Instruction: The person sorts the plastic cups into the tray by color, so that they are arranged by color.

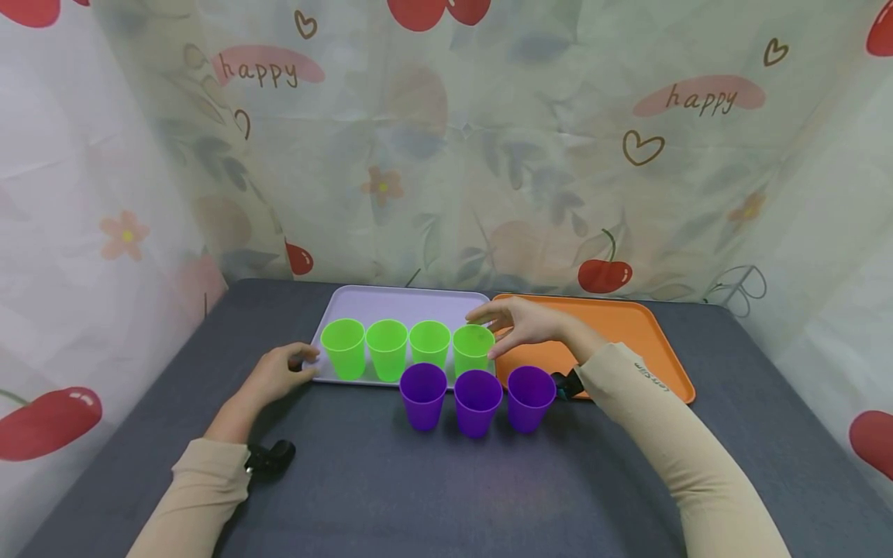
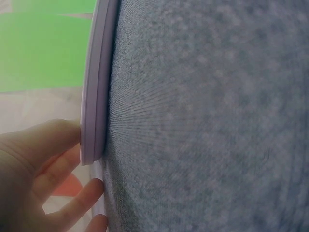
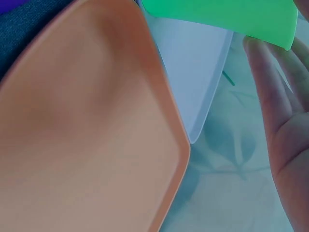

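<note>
Green cups (image 1: pixel 387 353) stand in a row along the front of a lavender tray (image 1: pixel 412 301). Around the rightmost green cup (image 1: pixel 471 353) my right hand (image 1: pixel 526 322) reaches from the right, thumb on its near side and fingers at its far side. In the right wrist view, fingertips meet the side of that cup (image 3: pixel 231 17). My left hand (image 1: pixel 275 374) is at the tray's front left corner, fingers loosely bent. The left wrist view shows its thumb right at the tray rim (image 2: pixel 91 121), other fingertips low beside the corner.
Three purple cups (image 1: pixel 477 403) stand upright on the dark tabletop (image 1: pixel 418 496), in front of the lavender tray. An orange tray (image 1: pixel 628 333) lies beside it on the right, under my right forearm. A printed curtain (image 1: pixel 467 155) hangs behind the table.
</note>
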